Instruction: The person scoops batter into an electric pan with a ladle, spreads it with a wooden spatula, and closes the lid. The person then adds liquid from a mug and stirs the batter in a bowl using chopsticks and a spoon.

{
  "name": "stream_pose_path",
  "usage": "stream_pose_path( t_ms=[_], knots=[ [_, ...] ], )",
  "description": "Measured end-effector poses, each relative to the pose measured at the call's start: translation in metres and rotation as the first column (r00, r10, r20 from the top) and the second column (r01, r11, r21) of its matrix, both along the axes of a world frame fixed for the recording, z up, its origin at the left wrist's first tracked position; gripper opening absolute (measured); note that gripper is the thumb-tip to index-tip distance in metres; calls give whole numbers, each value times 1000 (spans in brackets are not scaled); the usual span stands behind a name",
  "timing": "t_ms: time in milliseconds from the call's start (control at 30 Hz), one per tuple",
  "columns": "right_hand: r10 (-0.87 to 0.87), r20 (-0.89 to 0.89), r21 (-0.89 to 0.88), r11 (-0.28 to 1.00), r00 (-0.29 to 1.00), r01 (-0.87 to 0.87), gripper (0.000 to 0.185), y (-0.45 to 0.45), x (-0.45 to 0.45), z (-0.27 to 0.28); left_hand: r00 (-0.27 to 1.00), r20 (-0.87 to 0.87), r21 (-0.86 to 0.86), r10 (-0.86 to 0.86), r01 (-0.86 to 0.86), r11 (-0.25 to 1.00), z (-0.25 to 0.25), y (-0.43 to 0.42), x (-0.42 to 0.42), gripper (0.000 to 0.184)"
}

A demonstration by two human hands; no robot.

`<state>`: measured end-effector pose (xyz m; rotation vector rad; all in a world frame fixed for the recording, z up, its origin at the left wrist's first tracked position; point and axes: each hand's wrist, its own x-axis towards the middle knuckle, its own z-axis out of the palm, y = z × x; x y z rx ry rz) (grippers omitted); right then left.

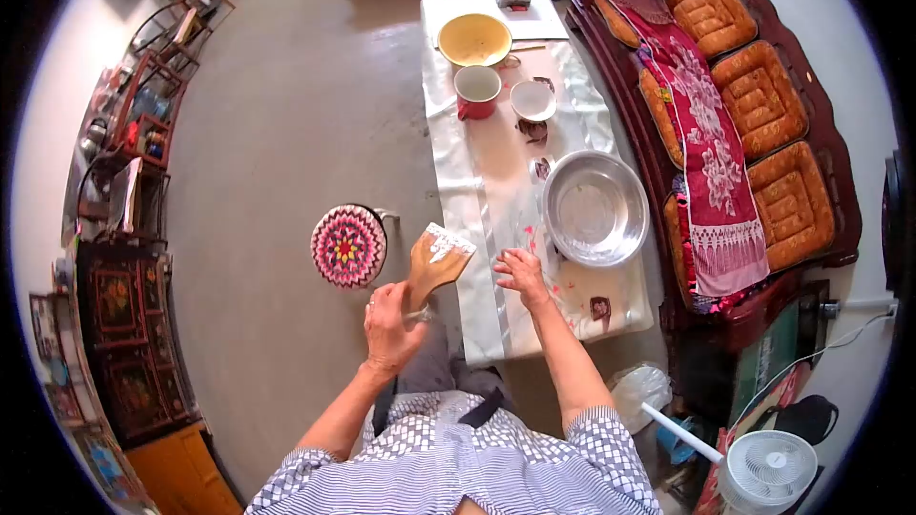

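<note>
My left hand [391,332] is closed round the handle of a wide wooden spatula [434,270]. Its blade points up and away from me, and a white substance coats the far end. My right hand [522,277] is held over the near part of the covered table [515,324], fingers spread, nothing in it. Just beyond it and to the right sits a shiny metal basin [596,212]. Farther back on the table stand a white bowl [532,102], a red mug [477,93] with a pale inside, and a yellow bowl [474,40].
A round stool [349,246] with a patterned crocheted cover stands left of the table. Along the right side runs a dark wooden sofa [658,257] with orange cushions. A white fan [766,467] is at the lower right. Dark cabinets [134,343] line the left wall.
</note>
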<state>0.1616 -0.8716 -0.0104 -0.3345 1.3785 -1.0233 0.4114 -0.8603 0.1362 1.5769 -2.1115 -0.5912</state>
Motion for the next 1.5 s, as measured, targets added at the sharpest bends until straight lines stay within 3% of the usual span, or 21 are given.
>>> stream_pose_path(
  t_ms=[200,433,533,633,767,800,933,1033,1067,1100,1167,1267,1300,1333,1400,1433,1467,1500],
  knots=[
    [-114,2,-29,993,993,114,36,-147,15,-35,985,-111,11,-132,134,991,-36,-129,-3,57],
    [-313,-10,-51,949,950,312,46,-319,16,-82,987,-98,77,-127,135,988,-73,-258,2,57],
    [-322,-46,-82,945,946,318,46,-365,12,-102,989,-89,118,-114,124,985,-92,-289,5,58],
    [-264,176,-27,962,948,273,40,-391,7,-128,989,-83,155,-120,132,979,-102,-313,8,59],
    [-300,248,-7,950,921,312,26,-404,16,-147,990,-53,163,-133,140,977,-108,-329,6,58],
    [-397,200,-33,911,896,411,27,-406,23,-144,990,-37,167,-135,140,976,-110,-331,5,58],
    [-487,4,-146,864,873,483,42,-372,29,-138,978,-60,186,-200,208,960,-104,-340,-9,58],
    [-423,-141,-121,905,895,408,33,-319,32,-119,955,-47,119,-294,298,947,-99,-339,-23,58],
    [-213,-617,-212,972,757,101,21,-295,33,-108,946,-34,115,-322,324,939,-96,-336,-27,58],
    [-262,-605,-235,961,752,145,14,-273,39,-115,929,-31,79,-368,369,926,-95,-333,-30,58],
    [-213,-750,-258,966,626,20,17,-217,47,-113,915,-65,110,-398,403,909,-83,-321,-41,59],
    [-147,-722,-102,989,676,106,25,-132,65,-94,861,-39,64,-507,509,859,-73,-293,-54,59],
    [-307,-546,-40,939,780,342,26,-107,75,-82,844,-31,58,-535,536,842,-68,-280,-58,59],
    [-492,-354,64,836,795,546,28,-83,86,-68,823,-27,52,-567,568,822,-63,-266,-62,59],
    [-585,-315,127,754,747,644,30,-14,115,-66,756,-26,64,-654,654,754,-52,-232,-71,59],
    [-450,-531,-13,851,718,524,29,20,124,-57,735,-53,112,-676,677,727,-48,-213,-74,58],
    [-571,-381,153,737,727,659,29,41,130,-30,712,-13,107,-702,699,707,-38,-190,-76,57],
    [-655,-358,160,659,665,735,29,76,152,-41,667,-79,116,-741,744,658,-35,-166,-77,57]
  ],
)
